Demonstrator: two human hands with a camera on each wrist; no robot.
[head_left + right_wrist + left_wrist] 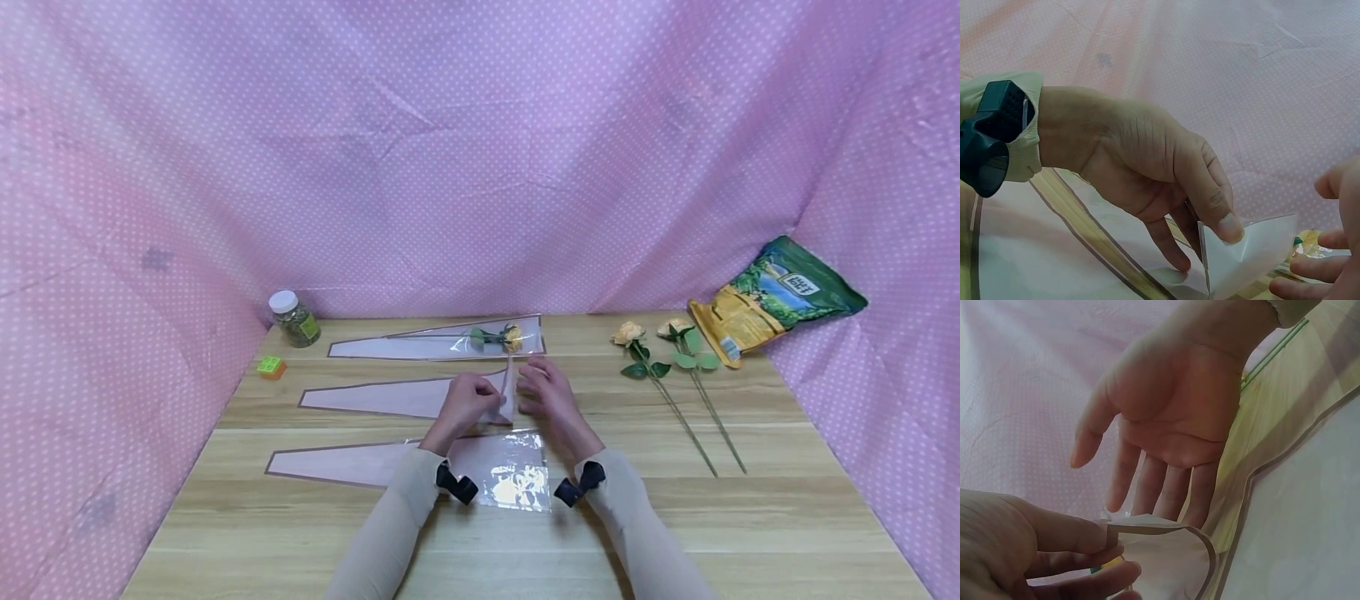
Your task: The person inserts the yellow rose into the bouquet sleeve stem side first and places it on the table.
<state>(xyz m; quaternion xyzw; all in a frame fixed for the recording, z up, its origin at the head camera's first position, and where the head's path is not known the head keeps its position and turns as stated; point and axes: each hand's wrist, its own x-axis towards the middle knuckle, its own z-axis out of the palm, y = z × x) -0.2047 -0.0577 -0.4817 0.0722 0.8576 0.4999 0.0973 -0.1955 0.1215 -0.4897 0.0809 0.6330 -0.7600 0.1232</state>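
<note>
My left hand [467,400] pinches the wide end of the middle flower sleeve [382,397], a tapered white wrapper with a brown border. That end is lifted off the table and bent upward. In the right wrist view the left thumb presses on the raised white edge [1254,250]. My right hand [551,396] is just right of this edge, fingers extended and palm turned toward it. Whether its fingertips touch the sleeve, I cannot tell. Behind lies another sleeve [375,348] with a yellow rose [512,337] inside. A third sleeve [330,461] lies nearer, partly under the left forearm.
Two loose long-stemmed roses, one left [628,333] and one right [675,327], lie to the right. A green and yellow bag [780,296] leans at the back right corner. At the left are a white-lidded jar [295,319] and toy blocks [271,367]. Pink dotted cloth [480,167] surrounds the table.
</note>
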